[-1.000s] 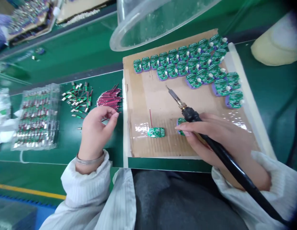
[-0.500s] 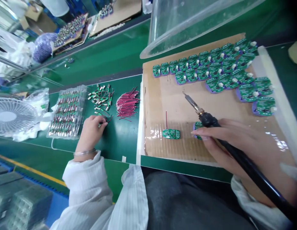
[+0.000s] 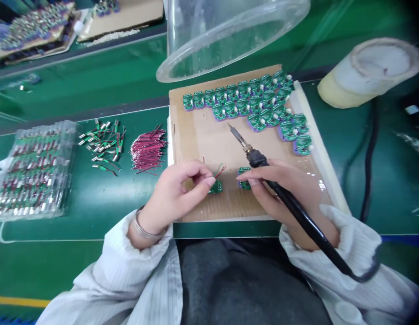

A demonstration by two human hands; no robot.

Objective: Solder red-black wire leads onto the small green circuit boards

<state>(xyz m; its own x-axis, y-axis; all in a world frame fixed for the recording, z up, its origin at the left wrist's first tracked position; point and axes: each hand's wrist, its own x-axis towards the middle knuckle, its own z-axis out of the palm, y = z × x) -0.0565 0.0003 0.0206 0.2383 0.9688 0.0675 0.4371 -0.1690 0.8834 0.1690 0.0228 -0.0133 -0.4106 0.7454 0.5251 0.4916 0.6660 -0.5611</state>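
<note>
My left hand [image 3: 184, 187] is closed in a pinch on a small motor with red and green wires; the wires [image 3: 221, 171] stick out past the fingertips, while its body is hidden in the fingers. Just under those fingertips a green circuit board [image 3: 216, 187] lies on the cardboard, partly covered, with a red wire [image 3: 204, 159] upright behind it. In my right hand [image 3: 283, 189] is a soldering iron [image 3: 260, 162], its tip pointing away and up over the cardboard. The thumb and index finger of that hand also touch a second circuit board [image 3: 244, 177].
Rows of circuit boards [image 3: 243, 106] fill the back of the cardboard [image 3: 202, 140]. Left of it lie red wires [image 3: 148, 151], loose small motors [image 3: 104, 140] and plastic trays [image 3: 36, 167]. A clear hood [image 3: 229, 45] hangs overhead. A pale cup-shaped container [image 3: 344, 81] and black cable [image 3: 369, 158] are right.
My left hand has moved right from the loose small motors to the front circuit board, bringing one with its wires. The view has shifted right. My right hand still holds the soldering iron.
</note>
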